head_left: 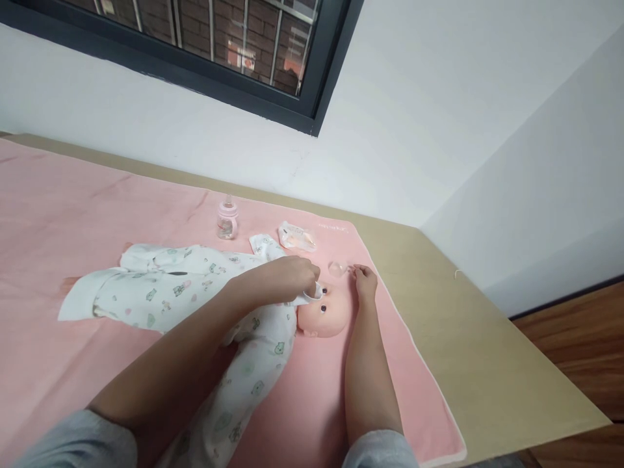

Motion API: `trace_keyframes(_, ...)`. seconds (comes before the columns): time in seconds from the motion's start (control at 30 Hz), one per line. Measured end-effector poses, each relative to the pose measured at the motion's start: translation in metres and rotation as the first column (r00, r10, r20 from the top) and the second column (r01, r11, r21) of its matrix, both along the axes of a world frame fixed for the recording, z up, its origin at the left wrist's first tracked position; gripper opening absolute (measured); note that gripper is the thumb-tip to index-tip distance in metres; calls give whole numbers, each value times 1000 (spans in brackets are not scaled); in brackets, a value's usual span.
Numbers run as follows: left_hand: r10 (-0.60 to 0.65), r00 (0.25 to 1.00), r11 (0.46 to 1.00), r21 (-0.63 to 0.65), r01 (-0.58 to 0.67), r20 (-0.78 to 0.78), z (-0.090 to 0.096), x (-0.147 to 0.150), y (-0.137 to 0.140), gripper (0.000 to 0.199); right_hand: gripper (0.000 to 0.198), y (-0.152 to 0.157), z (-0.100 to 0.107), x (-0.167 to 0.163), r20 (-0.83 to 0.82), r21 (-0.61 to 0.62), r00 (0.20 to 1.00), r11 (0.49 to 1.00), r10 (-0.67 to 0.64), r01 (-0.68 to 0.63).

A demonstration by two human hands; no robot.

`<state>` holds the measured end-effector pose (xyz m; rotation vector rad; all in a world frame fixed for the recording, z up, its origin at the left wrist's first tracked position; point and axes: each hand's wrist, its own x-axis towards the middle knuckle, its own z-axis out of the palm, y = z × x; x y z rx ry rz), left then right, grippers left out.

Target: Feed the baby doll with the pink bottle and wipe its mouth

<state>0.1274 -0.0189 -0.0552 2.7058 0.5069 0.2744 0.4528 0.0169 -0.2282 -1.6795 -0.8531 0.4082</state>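
Observation:
A baby doll in a white printed romper lies on its back, head toward the right. My left hand is closed over the lower part of the doll's face. A bit of white cloth shows under its fingers, beside the doll's eye. Beyond the doll's head, my right hand pinches the narrow end of a small clear round object. The object's exact kind is hard to make out. My left hand and forearm hide the doll's mouth and part of its chest.
A pink mat covers much of the beige table. Near the mat's far edge stand a pink-capped baby bottle and a clear plastic packet. A white wall and dark-framed window rise behind.

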Motion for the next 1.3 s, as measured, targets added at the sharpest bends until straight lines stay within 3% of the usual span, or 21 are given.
trace_keyframes(0.13,-55,998,990,133,51,28,-1,-2,2,25,32,1,0,-1,-3,-7,1000,1000,8,-8)
trace_keyframes(0.27,-61,996,967,251,43,64,-4,0,5,44,33,0,2,-3,-7,-14,1000,1000,14,-14)
trace_keyframes(0.47,-47,997,928,372,23,57,-11,3,9,37,32,-2,4,-5,-10,-21,1000,1000,10,-10)
trace_keyframes(0.9,-107,988,954,293,70,114,-11,-5,12,36,32,-8,17,-15,-25,17,1000,1000,4,-4)
trace_keyframes(1.0,-59,991,969,247,28,121,-4,-13,13,43,33,-10,42,-22,-17,62,1000,998,-14,15)
trace_keyframes(1.1,51,984,972,218,-89,174,4,-22,14,46,33,-18,89,-39,44,151,999,988,22,-28)
trace_keyframes(1.2,107,961,955,243,-171,256,8,-31,17,42,38,-36,143,-75,214,188,942,936,257,-298)
trace_keyframes(1.3,166,949,925,292,-244,267,9,-35,18,38,50,-61,179,-126,370,81,759,796,535,-600)
